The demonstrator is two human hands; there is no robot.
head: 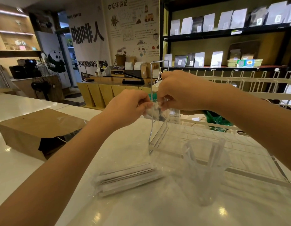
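Item: crumpled clear wrapper [155,110], held in the air above the table [27,168], in front of a wire stand [151,79]. Left hand [128,106] and right hand [182,90] both pinch it, fingers curled. Below: pack of straws [128,178], clear cup [205,175]. Left: paper bag [35,128].

Clear plastic, bright metal and brown paper on your glossy counter.

The crumpled wrapper [153,110] you pinch is thin clear plastic film, creased and faintly shiny. Your counter [27,168] is white, smooth and glossy, mirroring the lights. The bag [37,128] is matt brown paper. The stand [151,75] is polished metal wire, the cup [205,176] smooth clear plastic, the packet of straws [128,178] glossy clear film, and the rack [239,79] white-coated wire.
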